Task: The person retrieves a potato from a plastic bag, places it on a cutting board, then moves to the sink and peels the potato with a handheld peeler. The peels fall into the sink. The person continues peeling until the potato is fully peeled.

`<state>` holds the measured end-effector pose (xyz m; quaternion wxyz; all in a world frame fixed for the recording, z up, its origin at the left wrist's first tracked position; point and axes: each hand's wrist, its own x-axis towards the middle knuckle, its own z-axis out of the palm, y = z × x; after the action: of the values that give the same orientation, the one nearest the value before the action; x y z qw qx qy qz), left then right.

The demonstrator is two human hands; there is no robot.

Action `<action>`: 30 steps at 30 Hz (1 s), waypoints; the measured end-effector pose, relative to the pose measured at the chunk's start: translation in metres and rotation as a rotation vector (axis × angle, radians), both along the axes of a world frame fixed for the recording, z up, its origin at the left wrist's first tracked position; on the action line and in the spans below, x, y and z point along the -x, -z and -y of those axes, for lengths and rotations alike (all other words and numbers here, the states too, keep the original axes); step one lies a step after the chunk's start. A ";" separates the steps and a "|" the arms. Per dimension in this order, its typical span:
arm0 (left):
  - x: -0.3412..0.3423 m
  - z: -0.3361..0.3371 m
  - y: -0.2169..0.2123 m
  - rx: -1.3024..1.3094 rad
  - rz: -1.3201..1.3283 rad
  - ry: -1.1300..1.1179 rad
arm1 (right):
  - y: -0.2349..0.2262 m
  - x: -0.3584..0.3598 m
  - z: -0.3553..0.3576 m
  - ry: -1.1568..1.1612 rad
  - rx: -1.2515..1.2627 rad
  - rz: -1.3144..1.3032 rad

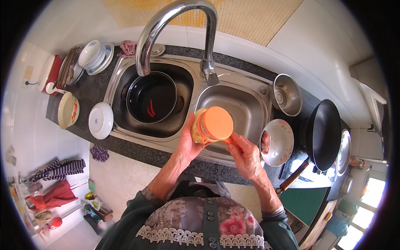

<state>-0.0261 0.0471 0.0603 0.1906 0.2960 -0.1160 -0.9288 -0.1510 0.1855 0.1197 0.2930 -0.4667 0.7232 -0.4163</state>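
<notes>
Over the front of the double sink, between the two basins, I hold a jar (197, 130) with a round orange lid (217, 122) and pale yellowish contents. My left hand (188, 141) wraps round its left side. My right hand (246, 155) closes on an orange part sticking out at the jar's lower right, perhaps a handle; the fingertips partly hide it. Beyond my left hand, a dark pot (139, 102) sits in the left basin with two thin red chillies (151, 108) in it. Beside my right hand stands a floral bowl (282, 143) holding a piece of meat (265, 142).
A tall chrome faucet (175, 9) arches over the sink. To the right are a metal bowl (287, 95), a black wok (327, 135) and its wooden handle (294, 176). Stacked bowls (92, 56), a white dish (101, 121) and a yellowish enamel bowl (66, 110) occupy the left counter.
</notes>
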 end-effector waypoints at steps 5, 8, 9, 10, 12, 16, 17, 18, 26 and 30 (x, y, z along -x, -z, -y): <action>0.000 0.001 0.001 0.019 0.030 0.020 | 0.001 0.005 0.001 -0.065 0.008 -0.041; 0.001 0.001 -0.003 0.046 0.088 0.017 | 0.000 0.006 0.001 -0.082 0.011 -0.052; 0.000 0.001 -0.002 0.051 0.099 0.018 | 0.000 0.006 0.002 -0.085 0.010 -0.049; -0.001 0.002 0.000 0.056 0.111 0.019 | 0.000 0.006 0.002 -0.088 0.006 -0.031; -0.002 0.002 -0.001 0.058 0.145 0.018 | 0.001 0.006 0.002 -0.092 -0.003 0.005; -0.006 0.003 0.000 0.052 0.163 0.044 | 0.018 0.012 0.008 0.014 -0.031 -0.027; -0.009 0.003 0.003 0.052 0.149 0.059 | 0.034 0.017 0.007 0.102 -0.045 -0.018; -0.012 0.000 0.001 0.084 0.087 0.105 | 0.050 0.024 0.008 0.194 -0.058 -0.013; -0.018 0.003 -0.004 0.188 0.044 0.116 | 0.008 0.025 0.007 0.088 -0.026 0.171; -0.023 0.004 0.000 0.231 -0.011 0.190 | 0.007 0.030 0.010 0.062 -0.150 0.088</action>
<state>-0.0034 0.0436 0.0607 0.1354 0.2545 -0.2484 -0.9248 -0.1811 0.1754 0.1127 0.3453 -0.4021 0.7529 -0.3901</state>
